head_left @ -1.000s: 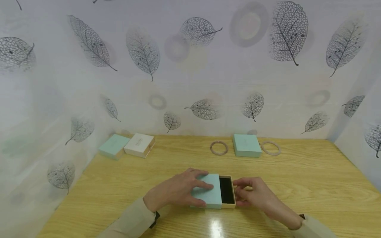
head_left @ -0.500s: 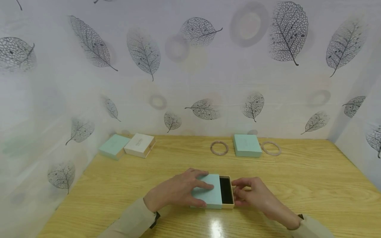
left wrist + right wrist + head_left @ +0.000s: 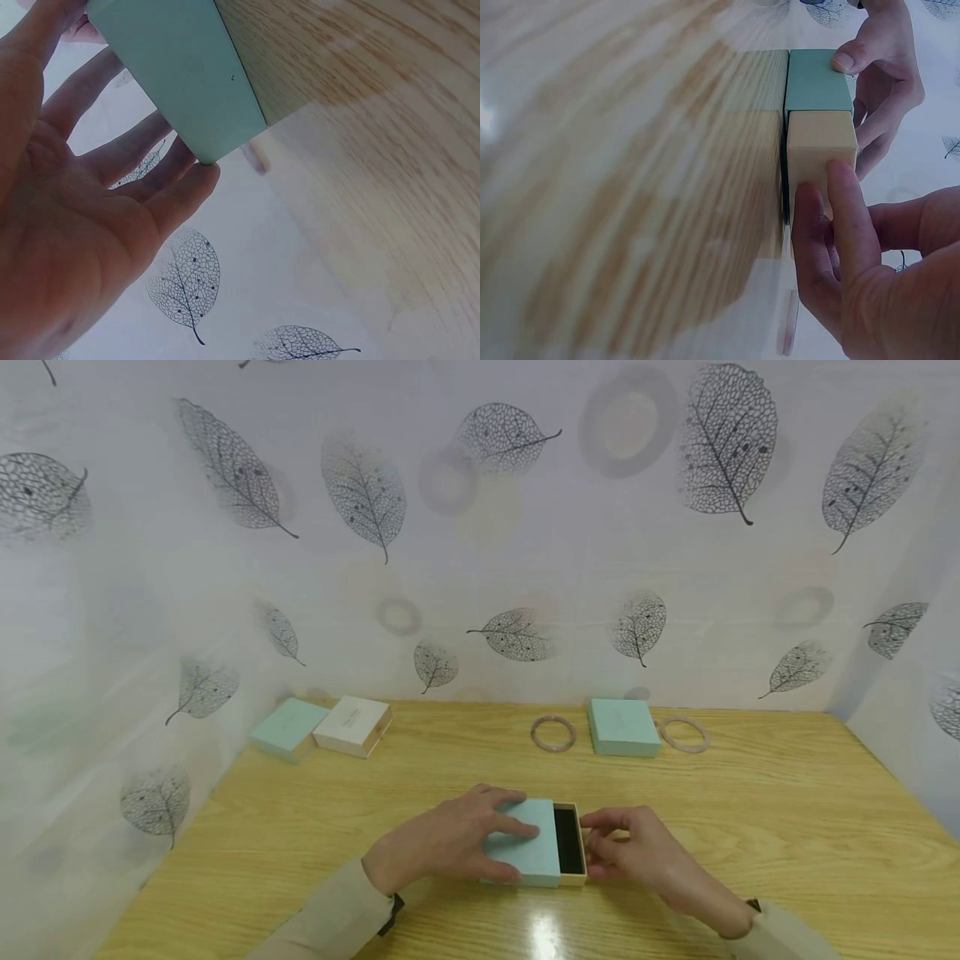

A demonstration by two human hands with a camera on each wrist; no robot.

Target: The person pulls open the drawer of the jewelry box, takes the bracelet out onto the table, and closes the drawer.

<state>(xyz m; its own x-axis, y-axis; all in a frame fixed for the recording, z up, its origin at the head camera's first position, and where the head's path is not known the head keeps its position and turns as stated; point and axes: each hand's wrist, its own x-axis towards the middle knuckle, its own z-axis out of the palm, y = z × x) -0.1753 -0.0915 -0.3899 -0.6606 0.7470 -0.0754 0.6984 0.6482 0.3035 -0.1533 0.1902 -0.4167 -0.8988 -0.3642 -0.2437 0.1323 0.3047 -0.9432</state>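
Observation:
A pale turquoise box sleeve (image 3: pixel 538 852) lies on the table in the head view, with a cream drawer (image 3: pixel 572 880) partly out of its right end. Black lining (image 3: pixel 568 842) shows inside the drawer. My left hand (image 3: pixel 461 839) spans and holds the sleeve, its thumb at the near edge and fingers over the top and far edge. In the left wrist view the sleeve's side (image 3: pixel 184 75) meets those spread fingers. My right hand (image 3: pixel 637 847) touches the drawer's outer end with its fingertips. That contact shows on the drawer's end face (image 3: pixel 821 139) in the right wrist view.
At the back right stand a turquoise box (image 3: pixel 622 727) and two bangles, one purplish bangle (image 3: pixel 533 737) and one paler bangle (image 3: pixel 703 745). Another turquoise box (image 3: pixel 287 728) and a white box (image 3: pixel 351 725) sit back left. A leaf-patterned cloth (image 3: pixel 337 610) borders the wooden table (image 3: pixel 787 810).
The drawer has slid slightly left into the sleeve, its open part now narrower. My right hand has moved left with it. My left hand stays in place on the sleeve.

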